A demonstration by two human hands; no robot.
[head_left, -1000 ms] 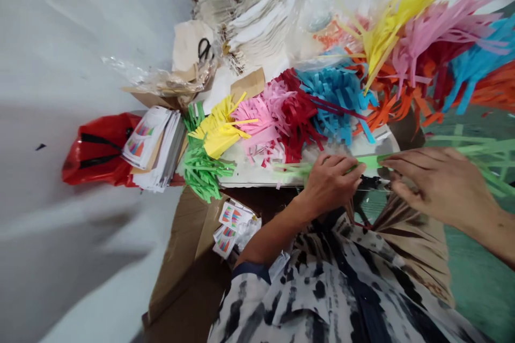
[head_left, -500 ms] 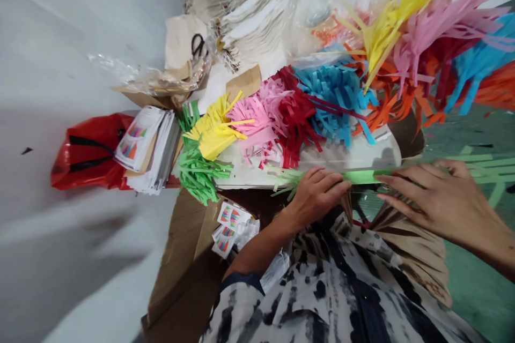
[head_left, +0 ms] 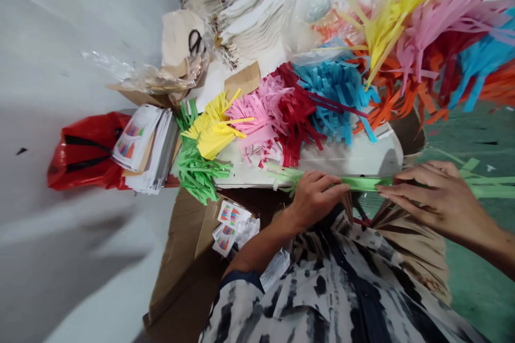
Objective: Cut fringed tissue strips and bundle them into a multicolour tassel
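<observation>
My left hand [head_left: 316, 195] is closed round a bundle of green paper strips [head_left: 364, 183] that runs across the front edge of a white board [head_left: 354, 158]. My right hand [head_left: 436, 198] grips the same bundle further right, fingers pinched along it. The loose green ends stick out left of my left hand and trail off to the right. Behind them, on the board, lie fringed paper bunches: green [head_left: 197, 171], yellow [head_left: 213, 128], pink [head_left: 257, 118], dark red [head_left: 295, 115] and blue [head_left: 332, 96].
A big heap of mixed coloured strips [head_left: 422, 37] fills the upper right. A stack of printed cards [head_left: 145, 147] and a red bag [head_left: 82, 150] lie left. Scissors [head_left: 196, 40] rest on beige paper at the back. Small printed labels [head_left: 229, 225] sit on brown cardboard [head_left: 181, 257].
Both hands have slid slightly left along the green bundle, and its right-hand strips have gathered from a spread fan into a tighter band. The view has shifted a little.
</observation>
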